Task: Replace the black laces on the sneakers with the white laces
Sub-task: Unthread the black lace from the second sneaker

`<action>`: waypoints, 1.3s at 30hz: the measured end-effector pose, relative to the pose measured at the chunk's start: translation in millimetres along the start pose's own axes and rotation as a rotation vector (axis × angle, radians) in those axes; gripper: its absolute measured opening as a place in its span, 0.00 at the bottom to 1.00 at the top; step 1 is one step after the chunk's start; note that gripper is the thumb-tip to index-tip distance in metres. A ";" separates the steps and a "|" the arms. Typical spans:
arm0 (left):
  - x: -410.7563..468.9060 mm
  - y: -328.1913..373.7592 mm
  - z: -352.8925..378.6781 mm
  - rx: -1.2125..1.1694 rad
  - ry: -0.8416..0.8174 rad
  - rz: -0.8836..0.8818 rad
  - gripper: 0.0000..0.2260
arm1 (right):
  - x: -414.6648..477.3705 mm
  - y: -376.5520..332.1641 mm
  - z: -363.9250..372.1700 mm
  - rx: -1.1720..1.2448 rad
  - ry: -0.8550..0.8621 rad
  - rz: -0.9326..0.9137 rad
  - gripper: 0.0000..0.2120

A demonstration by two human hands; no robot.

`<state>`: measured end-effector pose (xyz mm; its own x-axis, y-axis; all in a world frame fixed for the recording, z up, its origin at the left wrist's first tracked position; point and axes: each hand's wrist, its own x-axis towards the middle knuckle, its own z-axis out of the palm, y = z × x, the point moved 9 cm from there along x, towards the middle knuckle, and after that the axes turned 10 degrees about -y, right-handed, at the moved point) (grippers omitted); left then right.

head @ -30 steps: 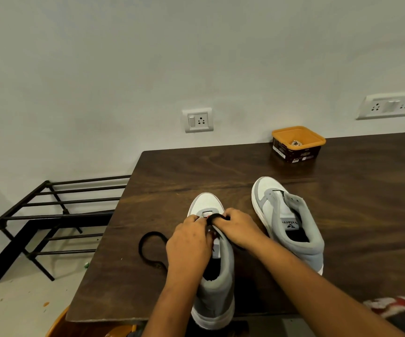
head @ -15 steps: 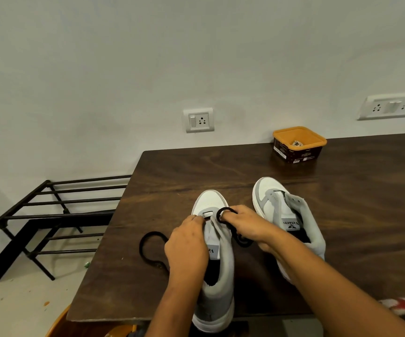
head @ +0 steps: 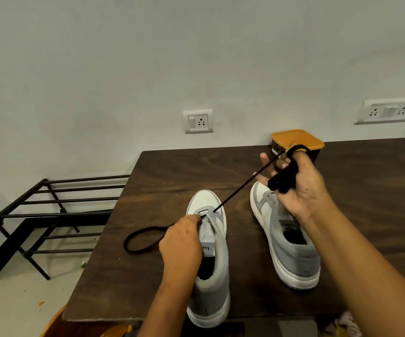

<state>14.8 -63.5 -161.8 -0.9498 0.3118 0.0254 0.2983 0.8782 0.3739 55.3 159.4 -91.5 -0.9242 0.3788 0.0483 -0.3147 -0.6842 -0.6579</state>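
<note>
**Black lace drawn taut from grey-and-white sneaker**

Head view: A person works at a dark wooden desk [head: 172,171] set against a pale wall. The left hand [head: 180,242] rests on the near sneaker [head: 211,271], which stands at about 6 o'clock on the desk with its toe pointing to 12. Its fingers [head: 194,218] are curled and pressed together, pinching the front of the tongue beside the lowest eyelets.

The right hand [head: 301,188] is raised above the desk toward 1 o'clock of that shoe. A black lace [head: 242,188] runs in a tight, straight line from an eyelet near the toe up to this hand. The rest of the lace is wound in a thick coil round two of the hand's curled fingers, while the others are spread apart.

A second sneaker [head: 286,249] stands at 3 o'clock of the first, well apart from it and partly behind the raised hand, with bare eyelets. A loose black lace [head: 138,237] lies looped on the desk at 9 o'clock of the near sneaker, with one end running under the left hand.

An orange tub [head: 296,139] sits at the far edge of the desk at 12 o'clock, just behind the right hand's fingertips. On the wall above are a socket plate [head: 198,121] and a longer switch plate [head: 391,111]. A black metal rack [head: 51,203] stands on the floor at 9 o'clock of the desk.
</note>
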 end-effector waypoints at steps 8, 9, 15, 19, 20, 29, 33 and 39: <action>3.8 -1.5 9.5 -0.002 -0.030 0.012 0.18 | 1.4 27.6 -6.3 -0.613 0.064 0.137 0.09; 3.3 -0.3 10.3 -0.001 -0.030 0.019 0.19 | 0.6 37.0 -8.4 -0.917 0.028 0.184 0.06; 2.8 2.1 11.3 -0.001 -0.013 0.042 0.18 | -6.7 115.1 -33.0 -1.584 -0.178 0.471 0.13; 2.1 4.6 10.1 0.006 0.010 0.058 0.16 | -2.7 121.1 -32.6 -1.742 -0.124 0.427 0.10; 1.9 4.3 10.1 0.003 0.011 0.057 0.16 | -1.6 121.3 -30.4 -1.748 -0.135 0.403 0.08; 2.2 -3.7 4.1 0.015 0.022 -0.007 0.14 | -4.3 89.0 -3.2 -0.756 -0.027 0.137 0.10; 2.0 -7.9 1.3 0.002 0.025 -0.015 0.14 | -0.6 47.9 24.2 -0.286 -0.064 -0.009 0.09; 3.0 -0.4 7.2 -0.021 0.002 0.022 0.15 | 1.7 29.6 12.8 -0.095 -0.018 0.087 0.10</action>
<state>12.5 -60.3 -168.6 -0.9434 0.3298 0.0355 0.3166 0.8634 0.3929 41.6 131.9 -101.3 -0.9511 0.3090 0.0004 -0.2120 -0.6514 -0.7285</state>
